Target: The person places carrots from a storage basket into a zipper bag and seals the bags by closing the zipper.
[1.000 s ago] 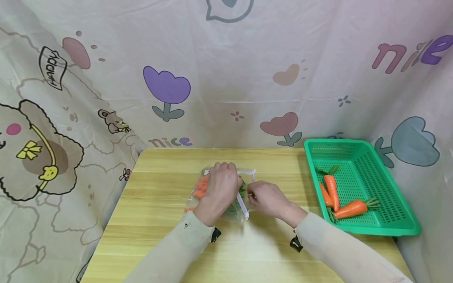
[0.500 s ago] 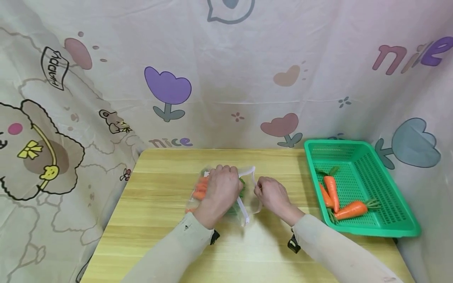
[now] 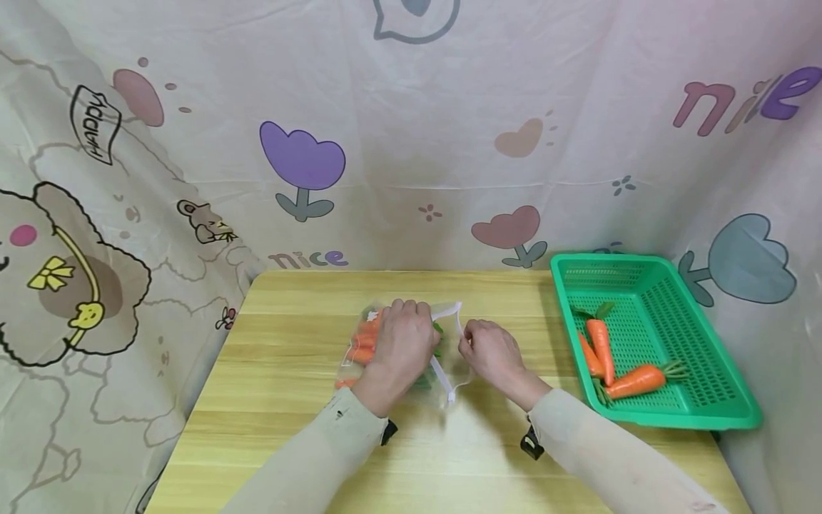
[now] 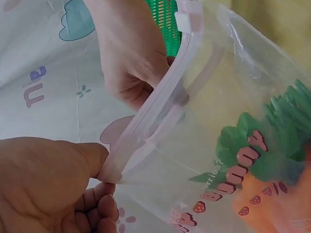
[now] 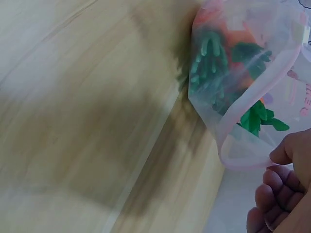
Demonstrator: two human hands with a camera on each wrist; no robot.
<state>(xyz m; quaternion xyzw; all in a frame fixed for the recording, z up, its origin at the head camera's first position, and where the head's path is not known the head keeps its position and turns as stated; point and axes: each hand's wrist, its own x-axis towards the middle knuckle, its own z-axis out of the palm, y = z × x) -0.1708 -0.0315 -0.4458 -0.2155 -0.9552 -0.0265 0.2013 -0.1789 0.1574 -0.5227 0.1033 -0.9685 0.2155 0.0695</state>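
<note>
A clear zip bag with pink print and a pale zip strip lies mid-table, its mouth spread toward the right. Inside are orange carrots with green leafy tops. My left hand reaches over the bag and pinches one side of the mouth between thumb and fingers. At the opposite side, my right hand pinches the rim, thumb on top and fingers curled beneath, as the right wrist view shows. In the head view, the left hand covers the middle of the bag.
A green plastic basket stands at the right of the wooden table, holding 3 carrots with green tops. A printed cloth hangs behind the table and along both sides.
My right hand has drawn slightly right and up from close beside the leaves and now grips the rim, with the mouth spread wider. My left hand stays almost where it was.
</note>
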